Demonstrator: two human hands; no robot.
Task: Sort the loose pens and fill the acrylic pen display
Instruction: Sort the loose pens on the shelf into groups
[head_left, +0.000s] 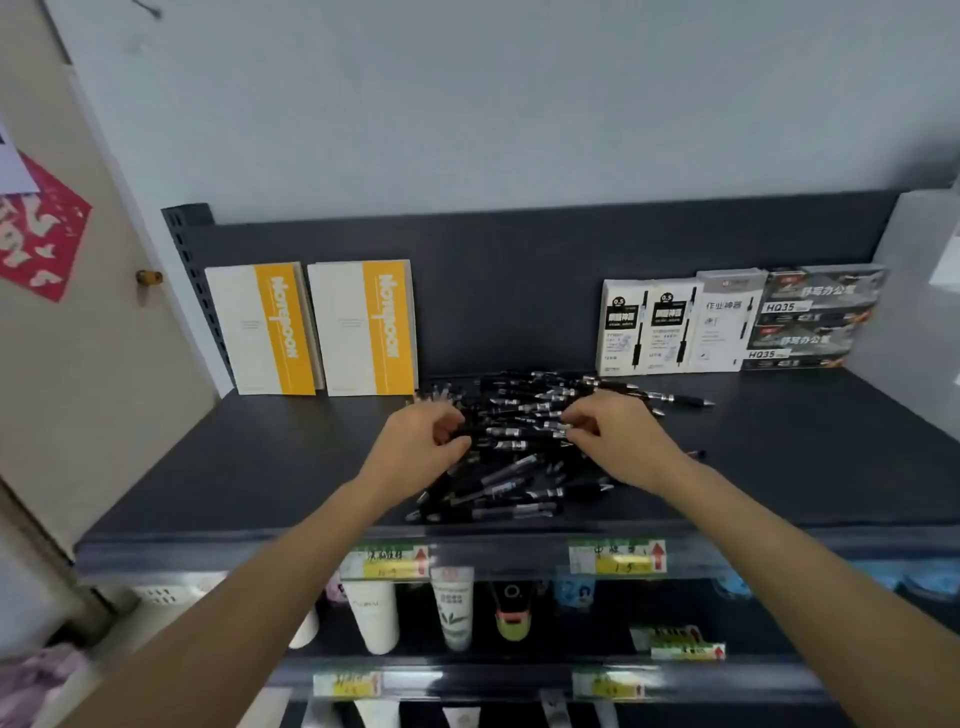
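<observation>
A loose pile of black pens (519, 457) lies in the middle of the dark top shelf (249, 467). My left hand (421, 436) is at the pile's left side, its fingers curled round several pens. At the pile's right side, my right hand (613, 431) pinches pens between thumb and fingertips. Both hands cover part of the pile. One pen (680, 399) sticks out to the right of the heap. No acrylic pen display is in view.
Two white and yellow notebooks (317, 327) stand against the back panel at the left. Several pen boxes (737, 319) stand at the back right. Below the shelf edge hang price labels (618, 557), with tubes and bottles (452, 608) on the lower shelf. A door (78, 312) is at the left.
</observation>
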